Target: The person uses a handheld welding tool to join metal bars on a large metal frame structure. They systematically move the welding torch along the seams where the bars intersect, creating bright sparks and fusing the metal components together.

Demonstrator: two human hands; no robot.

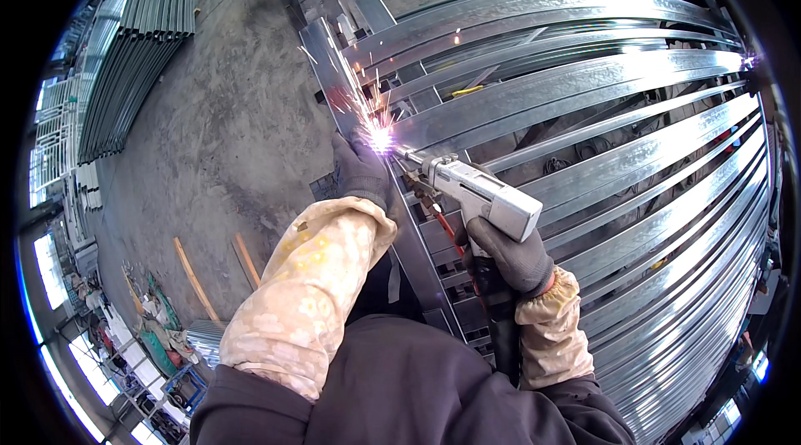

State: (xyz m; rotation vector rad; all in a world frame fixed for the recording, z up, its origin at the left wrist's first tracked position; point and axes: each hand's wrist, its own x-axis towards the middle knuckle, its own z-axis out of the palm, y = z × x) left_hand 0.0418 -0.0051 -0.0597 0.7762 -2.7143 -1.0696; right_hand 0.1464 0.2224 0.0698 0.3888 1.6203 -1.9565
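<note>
Nearest me, my right hand [511, 257] grips the welding gun [476, 191] at the sparking joint [380, 139] on the galvanised rail [340, 78], where my left hand [360, 171], fingers closed on the rail, risks burns from sparks, I judge.

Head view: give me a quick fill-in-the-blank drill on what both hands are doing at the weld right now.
1. The right hand grips a handheld welding ____, light grey in colour.
2. The left hand wears a dark ____ and rests on the metal frame.
3. Bright ____ fly from the torch tip.
4. The long galvanized steel bars lie to the person's ____.

Missing words: torch; glove; sparks; right
</note>
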